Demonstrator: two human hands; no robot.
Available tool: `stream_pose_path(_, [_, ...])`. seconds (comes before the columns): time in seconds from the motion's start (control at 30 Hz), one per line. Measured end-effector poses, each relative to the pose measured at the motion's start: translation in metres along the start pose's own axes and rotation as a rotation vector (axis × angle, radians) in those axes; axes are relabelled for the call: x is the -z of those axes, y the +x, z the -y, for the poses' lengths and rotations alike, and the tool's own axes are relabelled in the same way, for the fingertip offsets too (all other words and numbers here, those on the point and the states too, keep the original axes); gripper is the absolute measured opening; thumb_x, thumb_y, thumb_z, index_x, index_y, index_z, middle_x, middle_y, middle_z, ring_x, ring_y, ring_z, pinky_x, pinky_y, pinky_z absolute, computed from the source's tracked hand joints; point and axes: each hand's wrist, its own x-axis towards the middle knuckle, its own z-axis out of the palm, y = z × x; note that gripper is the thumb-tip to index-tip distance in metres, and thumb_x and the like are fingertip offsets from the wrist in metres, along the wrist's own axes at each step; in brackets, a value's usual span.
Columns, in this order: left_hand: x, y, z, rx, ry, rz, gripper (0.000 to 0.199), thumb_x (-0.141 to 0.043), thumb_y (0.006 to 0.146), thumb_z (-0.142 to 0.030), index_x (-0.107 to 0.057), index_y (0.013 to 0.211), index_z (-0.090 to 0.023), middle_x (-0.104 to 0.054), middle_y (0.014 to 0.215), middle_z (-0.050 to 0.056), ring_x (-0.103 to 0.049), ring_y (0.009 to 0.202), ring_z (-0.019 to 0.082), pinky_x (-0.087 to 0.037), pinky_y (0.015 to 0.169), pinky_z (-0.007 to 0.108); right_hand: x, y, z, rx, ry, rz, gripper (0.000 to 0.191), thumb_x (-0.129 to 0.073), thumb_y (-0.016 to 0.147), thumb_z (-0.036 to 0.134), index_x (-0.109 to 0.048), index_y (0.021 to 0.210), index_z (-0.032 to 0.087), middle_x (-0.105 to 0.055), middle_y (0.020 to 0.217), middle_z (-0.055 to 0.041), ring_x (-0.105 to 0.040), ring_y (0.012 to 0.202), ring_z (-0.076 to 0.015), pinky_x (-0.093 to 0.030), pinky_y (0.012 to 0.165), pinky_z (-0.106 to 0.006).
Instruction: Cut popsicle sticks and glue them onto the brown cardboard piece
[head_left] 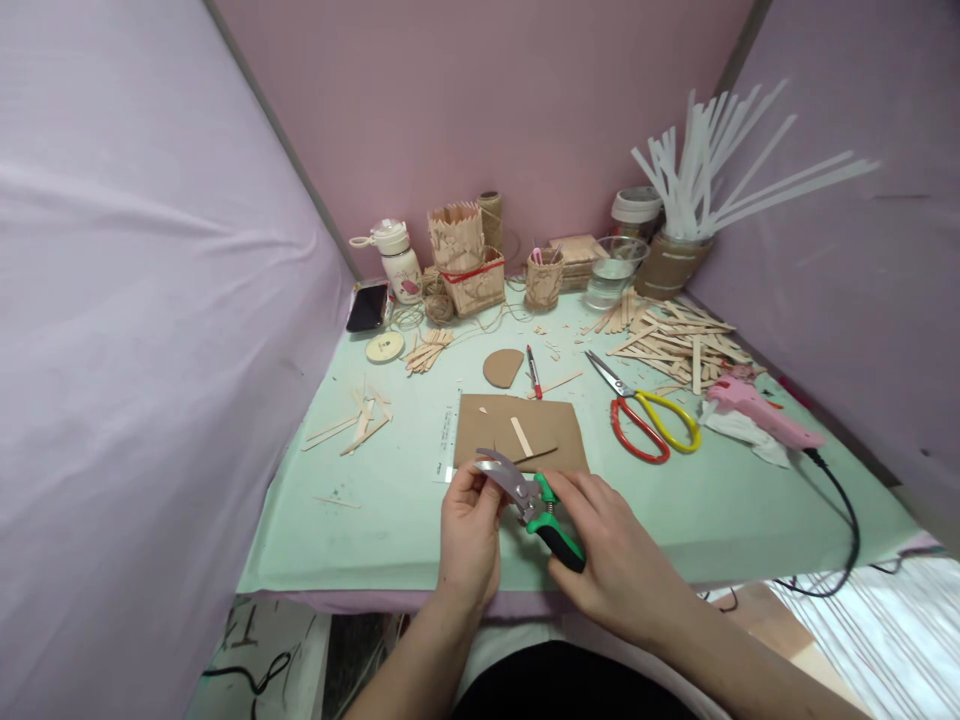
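My right hand (611, 535) grips pruning shears (556, 540) with green and black handles; a spring shows between the handles. Their metal blades point up and left, toward the fingertips of my left hand (469, 535). Those fingers are pinched at the blades, and whatever they hold is mostly hidden. Behind the shears lies a brown cardboard sheet (555, 425), with a pale craft stick piece (520, 437) and a thin dark strip (536, 454) on it. A clear ruler (447, 430) lies along its left edge. Beyond are a rounded cardboard piece (502, 368) and a red marker (534, 375).
Scissors (630, 392) with red and yellow handles lie at right, near a pink glue gun (765, 412). Craft sticks (675, 340) are heaped behind. Cut sticks (364, 420) lie at left. A bottle (401, 265), stick baskets (476, 285) and a water bowl (611, 285) line the back.
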Motion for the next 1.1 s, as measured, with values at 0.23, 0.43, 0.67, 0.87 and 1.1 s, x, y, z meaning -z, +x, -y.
stream_pose_path(0.23, [0.006, 0.004, 0.004, -0.041, 0.088, 0.026, 0.026, -0.081, 0.071, -0.038, -0.068, 0.076, -0.016, -0.064, 0.074, 0.0, -0.055, 0.071, 0.011, -0.046, 0.068, 0.022, 0.0, -0.001, -0.004, 0.001, 0.043, 0.005, 0.067, -0.055, 0.069, 0.011, -0.042, 0.134, 0.019, -0.055, 0.115, -0.0135, -0.054, 0.107, -0.0317, -0.049, 0.092, -0.051])
stream_pose_path(0.43, [0.011, 0.008, 0.001, -0.092, 0.185, 0.091, 0.023, -0.077, 0.076, -0.037, -0.07, 0.081, -0.015, -0.065, 0.077, 0.002, -0.056, 0.072, 0.012, -0.046, 0.07, 0.024, 0.012, 0.0, -0.005, -0.002, 0.088, 0.04, 0.066, -0.054, 0.069, 0.009, -0.043, 0.132, 0.021, -0.054, 0.115, -0.0117, -0.054, 0.107, -0.0298, -0.048, 0.091, -0.048])
stream_pose_path(0.67, [0.005, 0.007, -0.002, -0.07, 0.111, 0.116, 0.021, -0.077, 0.076, -0.036, -0.07, 0.083, -0.017, -0.068, 0.084, 0.001, -0.061, 0.078, 0.012, -0.05, 0.074, 0.023, 0.019, 0.001, -0.003, 0.008, 0.105, 0.066, 0.072, -0.055, 0.067, 0.009, -0.039, 0.136, 0.023, -0.052, 0.121, -0.0108, -0.05, 0.114, -0.0298, -0.045, 0.094, -0.048])
stream_pose_path(0.87, [0.001, 0.004, -0.002, -0.041, 0.088, 0.075, 0.026, -0.081, 0.07, -0.038, -0.07, 0.079, -0.016, -0.068, 0.08, 0.001, -0.06, 0.073, 0.011, -0.051, 0.07, 0.021, 0.015, 0.001, -0.002, 0.001, 0.101, 0.061, 0.068, -0.055, 0.067, 0.009, -0.041, 0.132, 0.022, -0.052, 0.12, -0.0112, -0.05, 0.112, -0.0299, -0.044, 0.093, -0.048])
stream_pose_path(1.1, [-0.001, 0.0, -0.001, -0.009, 0.056, 0.047, 0.026, -0.082, 0.069, -0.037, -0.069, 0.077, -0.016, -0.066, 0.077, 0.001, -0.06, 0.07, 0.011, -0.052, 0.068, 0.023, 0.01, 0.0, -0.002, -0.005, 0.105, 0.053, 0.074, -0.055, 0.068, 0.01, -0.037, 0.138, 0.023, -0.053, 0.12, -0.0115, -0.05, 0.112, -0.0305, -0.045, 0.093, -0.049])
